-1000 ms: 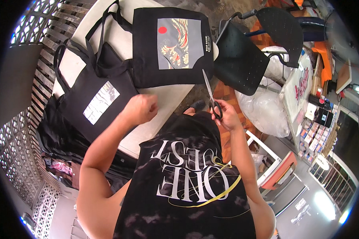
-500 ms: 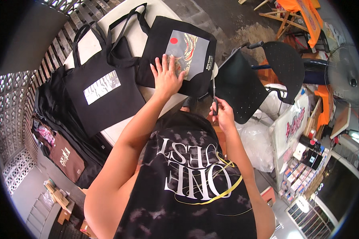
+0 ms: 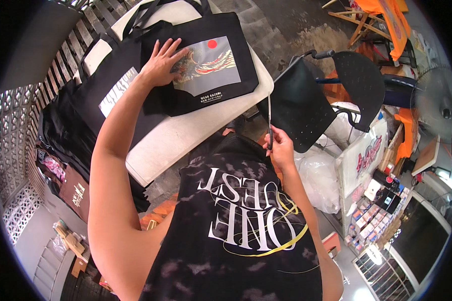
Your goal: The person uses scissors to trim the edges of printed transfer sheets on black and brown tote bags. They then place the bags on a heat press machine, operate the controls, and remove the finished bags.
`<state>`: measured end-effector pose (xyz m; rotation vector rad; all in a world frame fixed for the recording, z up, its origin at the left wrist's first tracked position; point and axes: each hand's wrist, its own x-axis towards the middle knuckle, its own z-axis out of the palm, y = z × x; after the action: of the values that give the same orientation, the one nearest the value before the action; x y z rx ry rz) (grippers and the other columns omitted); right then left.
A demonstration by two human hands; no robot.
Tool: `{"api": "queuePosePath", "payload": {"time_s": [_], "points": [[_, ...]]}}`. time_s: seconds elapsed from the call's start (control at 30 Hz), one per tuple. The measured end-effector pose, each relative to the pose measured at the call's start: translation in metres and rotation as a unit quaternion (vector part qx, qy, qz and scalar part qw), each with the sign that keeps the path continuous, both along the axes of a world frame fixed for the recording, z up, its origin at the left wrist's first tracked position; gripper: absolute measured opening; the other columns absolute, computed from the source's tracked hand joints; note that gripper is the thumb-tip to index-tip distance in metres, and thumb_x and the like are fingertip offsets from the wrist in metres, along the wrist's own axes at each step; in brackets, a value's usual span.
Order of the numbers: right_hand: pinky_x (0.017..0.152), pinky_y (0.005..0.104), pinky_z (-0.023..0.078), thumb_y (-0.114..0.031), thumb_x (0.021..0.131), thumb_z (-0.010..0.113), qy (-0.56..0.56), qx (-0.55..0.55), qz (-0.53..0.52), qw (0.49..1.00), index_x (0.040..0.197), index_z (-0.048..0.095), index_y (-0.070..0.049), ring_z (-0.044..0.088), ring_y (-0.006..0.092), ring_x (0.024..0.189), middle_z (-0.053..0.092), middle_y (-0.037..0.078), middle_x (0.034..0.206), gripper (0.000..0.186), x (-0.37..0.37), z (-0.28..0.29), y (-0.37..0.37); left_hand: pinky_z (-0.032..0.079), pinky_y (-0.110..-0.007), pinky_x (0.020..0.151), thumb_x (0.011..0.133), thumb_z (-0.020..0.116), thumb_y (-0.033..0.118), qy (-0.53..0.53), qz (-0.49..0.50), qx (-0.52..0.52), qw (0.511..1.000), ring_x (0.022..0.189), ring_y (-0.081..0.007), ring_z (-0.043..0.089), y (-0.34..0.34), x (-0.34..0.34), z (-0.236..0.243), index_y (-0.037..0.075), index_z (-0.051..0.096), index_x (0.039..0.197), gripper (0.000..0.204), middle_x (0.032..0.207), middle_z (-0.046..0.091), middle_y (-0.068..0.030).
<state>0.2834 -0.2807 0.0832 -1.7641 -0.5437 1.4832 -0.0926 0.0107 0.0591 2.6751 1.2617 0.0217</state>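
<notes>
My left hand (image 3: 159,64) lies with fingers spread on a black tote bag (image 3: 238,50), at the left edge of its grey print with a red disc and waves. The bag rests flat on a white table (image 3: 178,138), its straps toward the far edge. A second black tote bag (image 3: 141,119) with a white print lies at its left, partly covered by the first bag and my forearm. Off the table's near right corner, my right hand (image 3: 282,149) is closed round the dark handle of what looks like scissors (image 3: 269,113), blade pointing away from me.
A black chair (image 3: 301,105) stands close to the table's right corner. Beyond it are a fan (image 3: 439,100), clear plastic bags (image 3: 319,183) and a shelf of small boxes (image 3: 376,213). Dark clothes (image 3: 60,128) hang along the left side. Yellow strips (image 3: 286,246) lie across my shirt.
The waves-print tote bag has slid left and turned, so its print now lies more level. My left hand has moved left with it. The right hand, with the scissors, has barely moved.
</notes>
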Motion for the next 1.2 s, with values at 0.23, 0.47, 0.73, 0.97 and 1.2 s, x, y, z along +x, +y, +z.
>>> {"api": "queuePosePath", "payload": {"time_s": [0.23, 0.47, 0.73, 0.97, 1.2], "points": [[0.063, 0.024, 0.055, 0.003, 0.095, 0.062, -0.142, 0.109, 0.197, 0.964, 0.133, 0.059, -0.001, 0.068, 0.0125, 0.077, 0.07, 0.006, 0.095, 0.038, -0.033, -0.012, 0.04, 0.016, -0.061, 0.121, 0.093, 0.064, 0.036, -0.084, 0.161, 0.049, 0.982, 0.15, -0.0423, 0.021, -0.078, 0.06, -0.032, 0.013, 0.045, 0.149, 0.063, 0.16, 0.032, -0.0162], [0.076, 0.0365, 0.056, -0.005, 0.082, 0.073, -0.325, 0.244, 0.406, 0.818, 0.114, 0.074, -0.011, 0.069, 0.0274, 0.086, 0.068, 0.011, 0.101, 0.032, -0.078, 0.009, 0.08, 0.019, -0.06, 0.119, 0.094, 0.063, 0.026, -0.37, 0.295, 0.076, 0.877, 0.145, -0.0404, 0.035, -0.105, -0.028, 0.001, 0.01, 0.055, 0.139, 0.049, 0.153, 0.043, -0.0179], [0.075, 0.0381, 0.056, -0.011, 0.076, 0.077, -0.325, 0.361, 0.492, 0.722, 0.107, 0.073, -0.011, 0.067, 0.0261, 0.089, 0.067, 0.006, 0.097, 0.031, -0.112, -0.004, 0.111, 0.017, -0.059, 0.121, 0.1, 0.052, 0.04, 0.0, 0.443, 0.143, 0.885, 0.151, -0.0331, 0.027, -0.181, -0.22, -0.081, 0.02, 0.041, 0.154, 0.058, 0.161, 0.034, -0.0123], [0.084, 0.0378, 0.049, -0.012, 0.078, 0.073, -0.366, 0.395, 0.564, 0.626, 0.109, 0.073, -0.014, 0.066, 0.0236, 0.095, 0.069, 0.005, 0.102, 0.031, -0.097, -0.012, 0.112, 0.022, -0.056, 0.12, 0.095, 0.062, 0.031, 0.0, 0.42, 0.16, 0.893, 0.146, -0.036, 0.033, -0.18, -0.252, -0.056, 0.015, 0.045, 0.149, 0.059, 0.155, 0.039, -0.0159], [0.083, 0.0394, 0.049, -0.011, 0.078, 0.074, -0.316, 0.341, 0.608, 0.644, 0.108, 0.073, -0.011, 0.066, 0.0267, 0.091, 0.067, 0.006, 0.096, 0.03, -0.092, -0.003, 0.113, 0.035, -0.054, 0.112, 0.078, 0.068, 0.003, -0.283, 0.319, 0.143, 0.893, 0.13, -0.0356, 0.051, -0.139, -0.006, -0.008, 0.007, 0.07, 0.109, 0.032, 0.129, 0.062, -0.0135]]}}
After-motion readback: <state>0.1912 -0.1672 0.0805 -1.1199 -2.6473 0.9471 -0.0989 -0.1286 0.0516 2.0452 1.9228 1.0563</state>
